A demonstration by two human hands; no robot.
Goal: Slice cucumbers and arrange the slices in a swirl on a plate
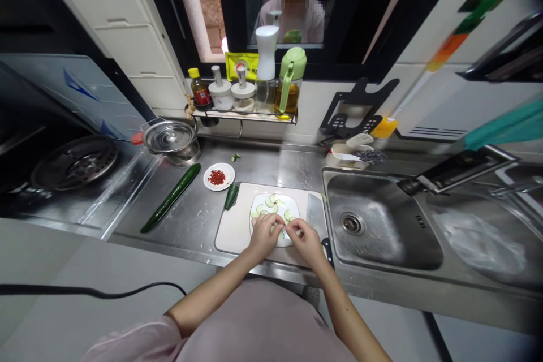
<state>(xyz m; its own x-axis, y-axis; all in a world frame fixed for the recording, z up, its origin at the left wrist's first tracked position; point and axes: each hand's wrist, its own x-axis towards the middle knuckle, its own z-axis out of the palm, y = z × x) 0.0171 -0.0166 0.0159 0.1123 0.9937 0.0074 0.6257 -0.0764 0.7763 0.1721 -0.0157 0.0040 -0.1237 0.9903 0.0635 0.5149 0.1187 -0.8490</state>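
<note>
One left hand (265, 232) and one right hand (304, 240) are being held over one squarish plate (292, 203), which is bearing several pale slices (270, 201) too bunched to count and sharing one cutting board (231, 232) with one knife (314, 212). One whole cucumber (171, 199), one round dish (230, 175), one lidded pot (186, 154) and one frying pan (76, 161) are sitting leftward, while two sink basins (386, 215) and one faucet (445, 175) are occupying the right. By the window, one shelf (246, 115), one yellow-capped bottle (199, 90), two lidded jars (221, 96), one white-topped bottle (266, 68), one green-topped bottle (291, 82) and one yellow packet (235, 65) are showing.
</note>
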